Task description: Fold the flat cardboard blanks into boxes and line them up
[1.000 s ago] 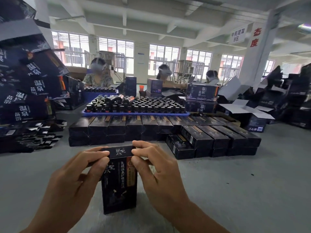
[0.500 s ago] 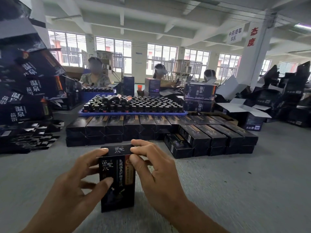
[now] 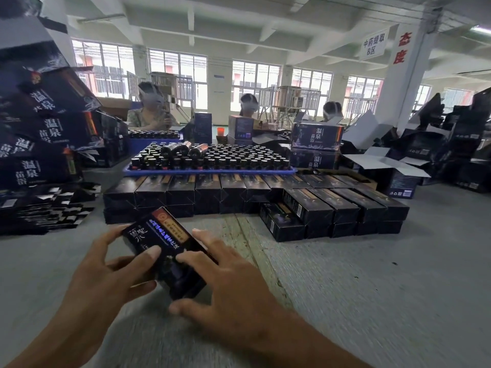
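Black carton (image 3: 164, 251), folded and gripped between left hand (image 3: 106, 274) and right hand (image 3: 225, 282), awaits the far rows of finished boxes (image 3: 252, 197); flat blanks (image 3: 45, 208) remain left.

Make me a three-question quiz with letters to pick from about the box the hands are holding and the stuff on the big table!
1. Where do the small dark bottles stand?
A. In the blue plastic tray
B. On the floor
C. In the person's hands

2. What colour is the folded cardboard box between the hands?
A. White
B. Black with printed lettering
C. Red

3. How is that box held?
A. Left hand alone
B. Lying untouched on the table
C. Both hands, tilted

Answers: 1 A, the bottles fill the tray behind the rows of finished boxes. 2 B, its faces are black with pale and orange print. 3 C, the left hand and the right hand grip its sides and it leans.
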